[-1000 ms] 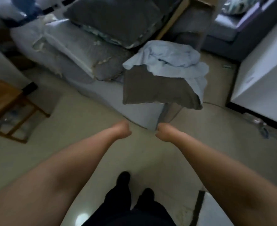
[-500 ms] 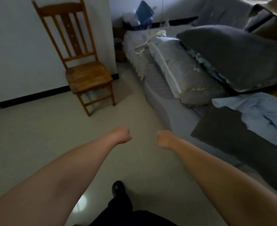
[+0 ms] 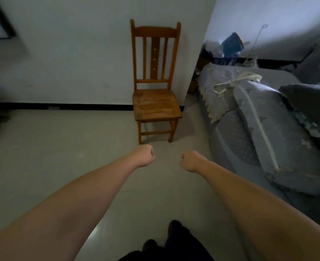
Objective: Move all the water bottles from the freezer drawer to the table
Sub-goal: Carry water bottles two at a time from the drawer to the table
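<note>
Both arms reach forward over the floor (image 3: 52, 147) — left hand (image 3: 143, 155) and right hand (image 3: 191, 160) each a curled fist, grip narrow, holding nothing. Chair (image 3: 155, 102) ahead, bed (image 3: 268, 129) at right — no bottles in view.
</note>
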Available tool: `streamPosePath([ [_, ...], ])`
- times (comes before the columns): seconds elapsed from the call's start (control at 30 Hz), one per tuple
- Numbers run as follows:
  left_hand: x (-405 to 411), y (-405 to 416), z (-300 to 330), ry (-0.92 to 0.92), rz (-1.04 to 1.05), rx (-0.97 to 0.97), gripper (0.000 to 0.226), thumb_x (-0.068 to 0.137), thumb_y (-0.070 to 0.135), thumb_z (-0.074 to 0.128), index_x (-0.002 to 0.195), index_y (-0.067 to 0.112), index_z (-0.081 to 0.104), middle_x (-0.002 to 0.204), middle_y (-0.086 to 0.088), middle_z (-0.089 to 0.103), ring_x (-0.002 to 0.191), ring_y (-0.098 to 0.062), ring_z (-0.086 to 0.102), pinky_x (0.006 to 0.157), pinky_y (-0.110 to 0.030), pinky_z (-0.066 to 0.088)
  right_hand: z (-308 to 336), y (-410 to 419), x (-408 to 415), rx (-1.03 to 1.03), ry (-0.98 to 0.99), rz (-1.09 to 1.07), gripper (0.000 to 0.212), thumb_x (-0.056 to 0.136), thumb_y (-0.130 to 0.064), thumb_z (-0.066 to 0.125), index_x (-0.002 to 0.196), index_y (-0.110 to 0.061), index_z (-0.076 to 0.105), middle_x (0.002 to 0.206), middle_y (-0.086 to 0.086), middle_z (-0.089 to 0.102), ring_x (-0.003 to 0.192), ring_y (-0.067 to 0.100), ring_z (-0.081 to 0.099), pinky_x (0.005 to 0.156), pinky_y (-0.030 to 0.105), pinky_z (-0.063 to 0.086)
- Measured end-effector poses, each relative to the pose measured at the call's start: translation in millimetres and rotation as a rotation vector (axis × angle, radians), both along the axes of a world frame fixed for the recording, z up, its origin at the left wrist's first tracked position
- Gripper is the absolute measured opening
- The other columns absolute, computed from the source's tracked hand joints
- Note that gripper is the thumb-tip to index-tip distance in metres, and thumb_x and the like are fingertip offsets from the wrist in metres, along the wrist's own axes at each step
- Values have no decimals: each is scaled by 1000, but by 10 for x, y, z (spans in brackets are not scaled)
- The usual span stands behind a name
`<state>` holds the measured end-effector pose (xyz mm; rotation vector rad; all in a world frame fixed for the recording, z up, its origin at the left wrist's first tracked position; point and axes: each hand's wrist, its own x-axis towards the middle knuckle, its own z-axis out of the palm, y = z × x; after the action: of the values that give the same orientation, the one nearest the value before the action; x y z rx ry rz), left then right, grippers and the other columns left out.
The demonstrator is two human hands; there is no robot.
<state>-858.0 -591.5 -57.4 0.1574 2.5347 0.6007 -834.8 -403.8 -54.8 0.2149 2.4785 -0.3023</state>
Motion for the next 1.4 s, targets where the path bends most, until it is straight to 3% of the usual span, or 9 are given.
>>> streamPosePath([
  [0.23,-639,-926,-78,-7,190,-7,28,90,22,54,111,6,62,116,-15,63,107,-30,59,86,-32,47,16,-949,-1021,-11,-2,212,52,98,-18,39,147,-5,25,140,21,46,121,35,52,98,43,47],
  [0.5,-1866,-1985,-74,16,371,-18,33,93,24,54,119,5,58,124,-15,59,115,-30,55,92,-33,44,-61,-2175,-2644,-13,21,453,49,98,-24,42,142,-4,35,139,17,48,116,32,55,82,32,47],
  [0.63,-2275,-2712,-5,5,514,-29,35,93,25,54,122,6,56,128,-14,58,119,-29,54,95,-32,43,-11,-2870,-3330,7,20,555,51,98,-24,41,145,-3,36,144,18,45,126,32,49,102,36,44],
  [0.77,-2407,-3382,-28,-20,648,-27,35,92,23,51,121,4,57,126,-16,59,115,-31,57,95,-32,45,-59,-3577,-3731,-24,-15,659,37,95,-16,42,127,0,52,127,20,57,113,34,58,88,34,47],
  [0.83,-2461,-3727,-78,-29,713,-13,34,92,21,51,121,5,57,127,-14,59,116,-29,56,97,-30,45,-114,-3996,-3895,-14,-31,736,20,95,-16,43,97,-4,60,105,20,60,101,30,59,79,31,43],
  [0.93,-2611,-4283,-172,-44,760,-7,30,92,18,50,114,1,62,122,-14,61,114,-28,57,96,-31,45,-194,-4663,-4156,-10,-34,817,35,94,-14,42,59,-14,38,75,10,49,83,23,50,72,26,36],
  [1.2,-3333,-6158,-95,-13,810,-55,32,93,23,49,117,5,60,126,-12,60,118,-26,55,97,-29,42,-119,-6485,-4941,4,-9,873,38,95,-14,42,58,-13,37,112,23,66,81,25,56,75,30,45],
  [1.27,-3470,-6594,-17,-13,814,-61,33,94,20,46,116,0,60,126,-15,59,118,-28,54,97,-29,41,-22,-6888,-5068,-17,24,897,40,96,-15,41,58,-18,29,121,25,62,97,33,62,81,30,45],
  [1.4,-3707,-7267,99,7,883,-48,33,93,13,44,105,-12,62,116,-27,62,112,-34,58,89,-32,45,52,-7603,-5275,-61,92,977,45,97,-15,40,60,-23,15,70,10,37,60,18,35,60,25,29],
])
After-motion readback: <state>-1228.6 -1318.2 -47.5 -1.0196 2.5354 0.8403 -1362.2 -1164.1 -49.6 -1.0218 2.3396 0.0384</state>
